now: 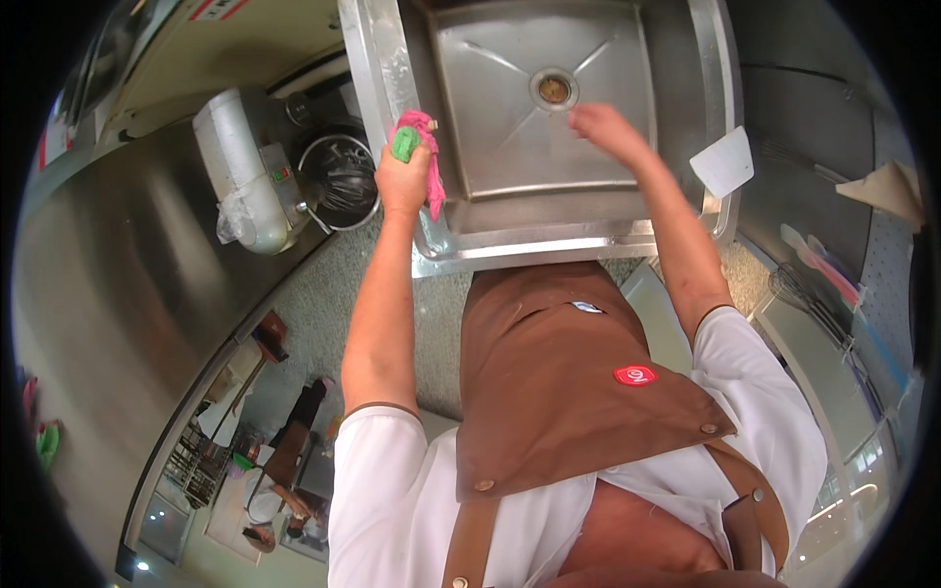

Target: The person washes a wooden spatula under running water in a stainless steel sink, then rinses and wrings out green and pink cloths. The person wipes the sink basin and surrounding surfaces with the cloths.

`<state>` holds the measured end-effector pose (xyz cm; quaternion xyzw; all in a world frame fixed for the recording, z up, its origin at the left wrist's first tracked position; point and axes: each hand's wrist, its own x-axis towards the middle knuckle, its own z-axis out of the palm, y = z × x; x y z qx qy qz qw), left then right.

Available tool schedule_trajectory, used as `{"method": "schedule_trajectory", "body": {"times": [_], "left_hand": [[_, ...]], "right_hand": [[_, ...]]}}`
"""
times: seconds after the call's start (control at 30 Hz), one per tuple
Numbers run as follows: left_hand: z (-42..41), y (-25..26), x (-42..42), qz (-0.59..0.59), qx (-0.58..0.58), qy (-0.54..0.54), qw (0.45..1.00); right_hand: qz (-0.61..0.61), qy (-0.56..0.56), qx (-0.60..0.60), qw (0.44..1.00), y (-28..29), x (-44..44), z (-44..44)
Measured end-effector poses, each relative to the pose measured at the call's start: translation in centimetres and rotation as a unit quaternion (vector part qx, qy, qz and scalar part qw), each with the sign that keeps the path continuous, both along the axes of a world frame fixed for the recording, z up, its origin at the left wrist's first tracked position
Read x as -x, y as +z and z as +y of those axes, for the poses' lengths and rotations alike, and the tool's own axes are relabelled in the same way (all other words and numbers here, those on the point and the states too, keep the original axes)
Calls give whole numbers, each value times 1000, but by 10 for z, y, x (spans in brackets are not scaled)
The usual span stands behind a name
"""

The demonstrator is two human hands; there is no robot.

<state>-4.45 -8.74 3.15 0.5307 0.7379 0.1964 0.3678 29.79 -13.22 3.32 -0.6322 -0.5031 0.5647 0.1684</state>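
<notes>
My left hand (pixel 403 176) grips a pink cloth (pixel 435 195) and a green cloth or sponge (pixel 406 144) at the left rim of a stainless steel sink (pixel 500 154). Over the basin, just below and right of the drain (pixel 553 90), is my right hand (pixel 604 131), its fingers curled and somewhat blurred; whether something small is inside them cannot be seen. Brownish matter shows in the drain. A white plastic scraper (pixel 723 162) lies on the sink's right rim.
Left of the sink stands a white stand mixer (pixel 246 176) with a metal bowl (pixel 338 184). Whisks (pixel 809 298) and spatulas (pixel 823 264) hang at the right. Another person (pixel 276 485) is far off at lower left.
</notes>
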Motion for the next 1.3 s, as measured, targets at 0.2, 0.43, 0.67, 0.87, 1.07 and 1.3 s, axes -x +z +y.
{"method": "schedule_trajectory", "body": {"times": [0.2, 0.43, 0.67, 0.87, 1.07, 1.3], "left_hand": [[-4, -19, 15, -2, 31, -4, 1000], [-41, 39, 4, -510, 138, 68, 846], [-100, 94, -32, -457, 91, -70, 882], [-127, 128, -5, -508, 134, -88, 846], [-134, 143, 2, -473, 137, -107, 864], [-134, 182, 2, -439, 120, -198, 868]], "right_hand": [[-9, 61, 2, 998, -13, 27, -34], [70, 50, -63, 994, 79, 92, -68], [175, -46, -75, 981, 82, 133, -64], [223, -18, -35, 974, 116, 138, -93], [260, 44, -58, 963, 124, 144, -87], [282, -33, 35, 958, 163, 130, -82]]}}
